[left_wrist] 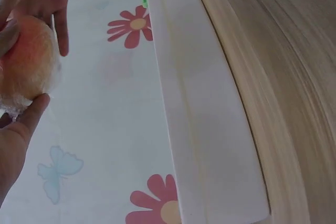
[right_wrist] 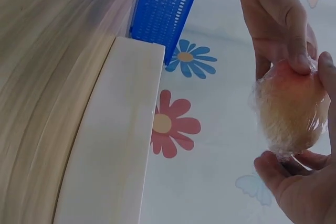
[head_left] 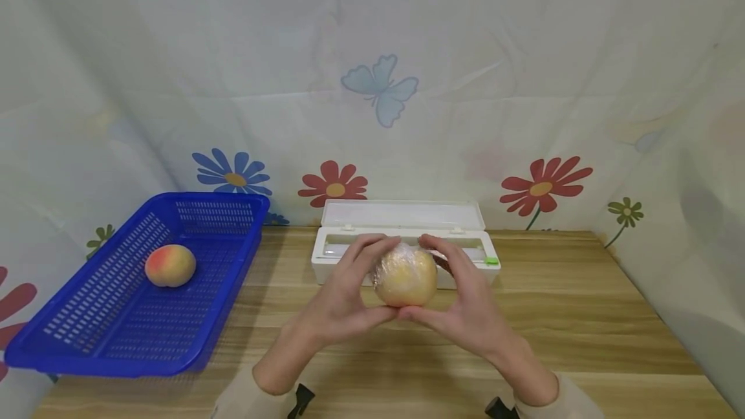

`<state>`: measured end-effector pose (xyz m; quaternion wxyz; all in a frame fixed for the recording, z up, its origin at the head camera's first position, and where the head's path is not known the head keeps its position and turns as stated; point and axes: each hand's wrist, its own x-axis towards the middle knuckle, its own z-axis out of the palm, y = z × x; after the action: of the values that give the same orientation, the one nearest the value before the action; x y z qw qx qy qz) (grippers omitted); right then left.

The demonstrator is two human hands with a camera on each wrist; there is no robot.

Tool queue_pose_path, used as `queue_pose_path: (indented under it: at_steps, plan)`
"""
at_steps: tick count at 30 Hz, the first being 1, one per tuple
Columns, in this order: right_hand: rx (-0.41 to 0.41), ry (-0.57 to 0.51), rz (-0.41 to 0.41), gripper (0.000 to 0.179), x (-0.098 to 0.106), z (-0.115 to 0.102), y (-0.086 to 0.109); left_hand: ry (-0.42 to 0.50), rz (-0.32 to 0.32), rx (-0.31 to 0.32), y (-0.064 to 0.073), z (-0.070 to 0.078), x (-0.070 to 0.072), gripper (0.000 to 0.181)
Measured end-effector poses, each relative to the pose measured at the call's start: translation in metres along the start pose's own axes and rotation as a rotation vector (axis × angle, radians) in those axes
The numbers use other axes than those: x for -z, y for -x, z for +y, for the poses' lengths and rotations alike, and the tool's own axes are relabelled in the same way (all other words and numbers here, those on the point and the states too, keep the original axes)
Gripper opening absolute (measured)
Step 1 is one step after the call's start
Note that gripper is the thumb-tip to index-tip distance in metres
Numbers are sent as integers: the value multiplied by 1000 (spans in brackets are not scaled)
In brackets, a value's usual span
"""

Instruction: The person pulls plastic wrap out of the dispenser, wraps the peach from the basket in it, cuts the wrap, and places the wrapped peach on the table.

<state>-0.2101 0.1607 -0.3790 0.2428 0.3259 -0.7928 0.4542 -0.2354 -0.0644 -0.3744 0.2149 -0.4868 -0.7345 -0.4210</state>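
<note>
Both hands hold a peach (head_left: 405, 281) wrapped in clear plastic film, raised in front of a white cling film dispenser (head_left: 401, 278). My left hand (head_left: 343, 306) grips the fruit from the left, my right hand (head_left: 473, 309) from the right. Their thumbs meet underneath it, with the other fingers curved over its top and sides. In the right wrist view, crinkled film (right_wrist: 283, 156) bunches at one end of the peach. A red blush shows through the wrap in both wrist views.
At the left stands a blue plastic basket (head_left: 224, 315) with one unwrapped peach (head_left: 171, 266) in it. The dispenser's lid (head_left: 401, 214) is raised, a film roll inside, and a green piece (head_left: 491, 261) sits at its right end. A flower-printed curtain (head_left: 436, 147) hangs behind the wooden table (head_left: 559, 315).
</note>
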Motion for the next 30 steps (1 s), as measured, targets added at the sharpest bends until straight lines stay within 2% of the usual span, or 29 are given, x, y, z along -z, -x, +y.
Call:
queue_pose_path:
  at_steps: [6, 9, 15, 20, 23, 25, 27, 30]
  plan:
    - [-61, -133, 1, 86, -3, -3, -1, 75, 39, 70, 1, 2, -5, 92]
    - [-100, -204, 14, 83, -4, -5, 0, 91, 51, 82, 0, 3, -8, 95]
    - [-193, -360, 1, 80, -6, -8, 2, 110, 29, 100, -2, 6, -13, 101]
    - [-233, -400, 2, 78, -7, -9, 3, 186, 20, 130, -2, 4, -17, 98]
    - [-257, -380, 4, 80, -6, -10, 3, 292, 54, 219, -1, 4, -17, 94]
    - [-263, -363, -5, 85, -5, -10, 3, 402, 100, 316, 0, 5, -15, 91]
    - [-251, -340, -21, 90, -4, -11, 3, 505, 163, 404, 0, 5, -12, 88]
    - [-198, -317, -29, 89, -5, -11, 3, 597, 238, 488, -1, 5, -8, 83]
